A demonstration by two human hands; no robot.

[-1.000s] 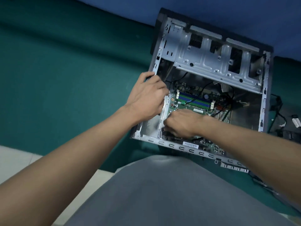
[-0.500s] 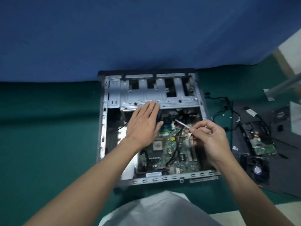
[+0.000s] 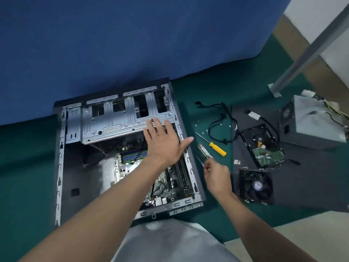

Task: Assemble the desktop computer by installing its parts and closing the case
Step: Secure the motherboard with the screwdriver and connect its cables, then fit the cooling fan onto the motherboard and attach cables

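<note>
Right hand (image 3: 217,178) moved outside case (image 3: 59,167) (pinching thin tool (image 3: 199,161)), left hand (image 3: 164,146) spread

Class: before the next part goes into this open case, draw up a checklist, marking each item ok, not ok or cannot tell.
1. Case open for access: ok.
2. Left hand free: ok, open above the case.
3. Right hand free: not ok, pinches a thin tool.
4. Memory stick ready: ok, on the mat beside the case.
5. Fan, hard drive, power supply fitted: not ok, all lie outside.
6. Memory slots have room: cannot tell.
</note>
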